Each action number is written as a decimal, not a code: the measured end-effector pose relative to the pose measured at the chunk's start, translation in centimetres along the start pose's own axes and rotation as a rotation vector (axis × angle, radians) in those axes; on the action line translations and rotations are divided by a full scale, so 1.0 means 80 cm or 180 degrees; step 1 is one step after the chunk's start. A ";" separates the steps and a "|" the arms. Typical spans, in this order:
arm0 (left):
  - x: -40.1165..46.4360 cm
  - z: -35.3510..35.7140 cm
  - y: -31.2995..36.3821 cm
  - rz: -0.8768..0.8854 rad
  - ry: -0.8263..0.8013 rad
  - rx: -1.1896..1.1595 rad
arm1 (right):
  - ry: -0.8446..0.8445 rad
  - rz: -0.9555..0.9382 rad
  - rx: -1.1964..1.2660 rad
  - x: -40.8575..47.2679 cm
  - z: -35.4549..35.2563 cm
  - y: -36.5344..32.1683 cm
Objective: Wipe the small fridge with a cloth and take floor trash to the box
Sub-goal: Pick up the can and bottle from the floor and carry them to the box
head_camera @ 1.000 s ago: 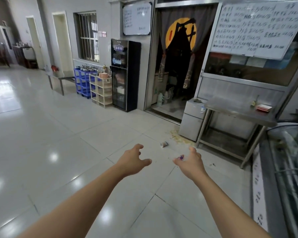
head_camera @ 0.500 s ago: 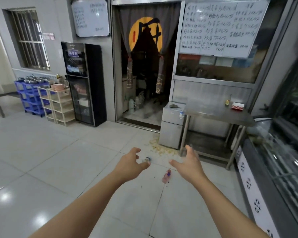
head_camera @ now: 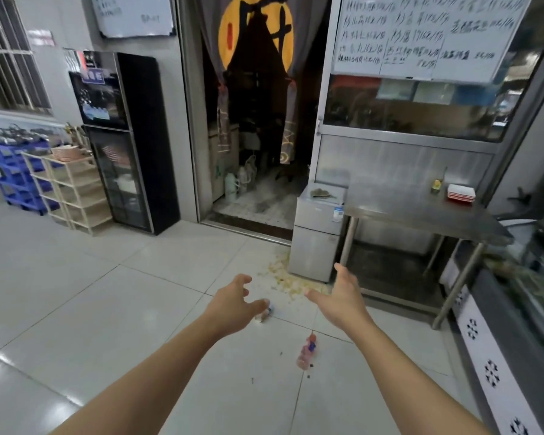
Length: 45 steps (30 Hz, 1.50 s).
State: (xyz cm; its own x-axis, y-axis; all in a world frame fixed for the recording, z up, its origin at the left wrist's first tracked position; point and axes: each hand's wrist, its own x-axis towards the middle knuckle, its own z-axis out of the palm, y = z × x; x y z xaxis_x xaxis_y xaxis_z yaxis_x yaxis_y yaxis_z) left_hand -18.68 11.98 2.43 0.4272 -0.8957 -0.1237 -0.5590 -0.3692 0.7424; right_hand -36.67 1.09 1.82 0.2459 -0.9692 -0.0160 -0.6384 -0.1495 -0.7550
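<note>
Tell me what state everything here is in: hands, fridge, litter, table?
Left hand: open, empty, fingers spread.
Right hand: open, empty.
Small fridge: doors shut, upright.
Cloth: crumpled on the fridge top.
Pink bottle: lying on its side on the floor.
Small can: lying on the floor, partly hidden by the left hand.
Yellowish spill: spread beside the fridge.
Steel table: standing.

Empty spread hands (head_camera: 233, 306) (head_camera: 343, 296), pink bottle (head_camera: 307, 353) on floor, small fridge (head_camera: 316, 233)
</note>
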 end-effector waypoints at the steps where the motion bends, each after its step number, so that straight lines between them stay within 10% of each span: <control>1: 0.024 -0.001 -0.001 -0.0008 -0.0029 -0.0004 | 0.0004 0.0022 -0.0019 0.021 0.005 -0.003; 21: 0.541 0.033 -0.006 0.0452 -0.1285 0.0340 | 0.0496 0.1065 -0.0008 0.410 0.112 -0.001; 45: 0.879 0.393 -0.057 0.0129 -0.2231 0.0968 | 0.0044 0.2561 0.0207 0.699 0.225 0.329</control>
State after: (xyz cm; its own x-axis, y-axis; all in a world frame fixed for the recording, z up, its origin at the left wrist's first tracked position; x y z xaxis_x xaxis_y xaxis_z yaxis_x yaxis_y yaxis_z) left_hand -8.46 -57.13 -30.35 -0.0920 -0.8203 -0.5644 -0.7791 -0.2937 0.5539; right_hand -26.58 -53.49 -30.74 -0.2802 -0.7774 -0.5632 -0.5721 0.6063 -0.5523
